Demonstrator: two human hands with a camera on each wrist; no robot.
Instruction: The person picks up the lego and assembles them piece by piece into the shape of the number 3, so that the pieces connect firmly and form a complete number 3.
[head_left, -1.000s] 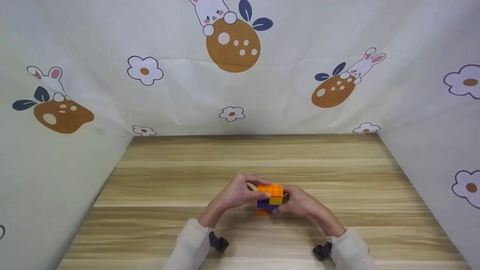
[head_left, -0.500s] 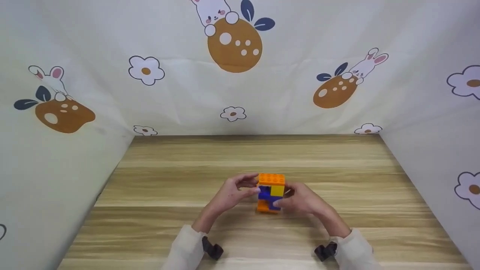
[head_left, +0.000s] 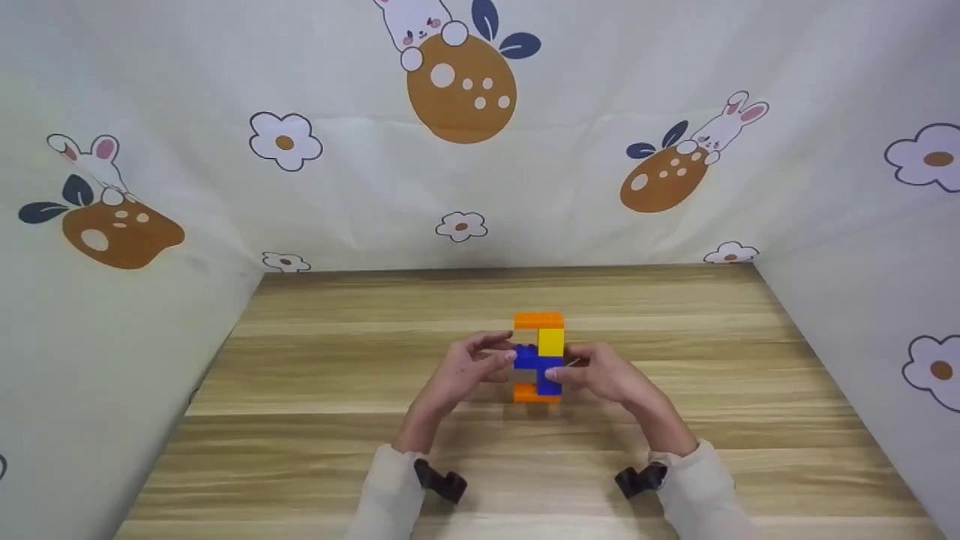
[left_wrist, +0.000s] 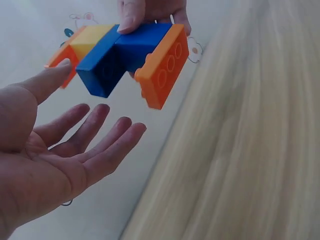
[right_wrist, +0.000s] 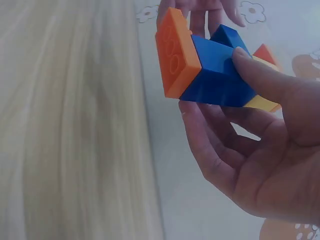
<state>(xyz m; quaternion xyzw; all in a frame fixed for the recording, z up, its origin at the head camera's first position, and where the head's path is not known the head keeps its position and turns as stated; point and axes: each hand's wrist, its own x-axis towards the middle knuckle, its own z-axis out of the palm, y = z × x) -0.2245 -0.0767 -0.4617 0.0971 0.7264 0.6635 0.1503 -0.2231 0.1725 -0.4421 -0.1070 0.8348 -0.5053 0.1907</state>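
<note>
A stack of toy building bricks [head_left: 551, 381] stands upright between my hands: an orange brick on top, then a yellow brick [head_left: 551, 342], a blue brick [head_left: 525, 357] jutting left, another blue brick and an orange brick [head_left: 526, 393] at the bottom. Two gaps face left. My right hand [head_left: 611, 377] pinches the blue part from the right, thumb [right_wrist: 255, 70] on its near face and fingers behind. To the left, my left hand [head_left: 465, 369] has its fingers [left_wrist: 107, 152] spread loosely. Its thumb overlaps the stack in the left wrist view.
A wood-grain table [head_left: 337, 337] lies beneath the hands. Pale cloth walls [head_left: 360, 180] printed with rabbits and flowers enclose its back and both sides. Black wrist mounts [head_left: 442, 481] stick out inward from the sleeves.
The stack has risen and tipped back, so its side with the gaps now faces the camera. My left hand has loosened from the top bricks, and my right hand has kept its hold.
</note>
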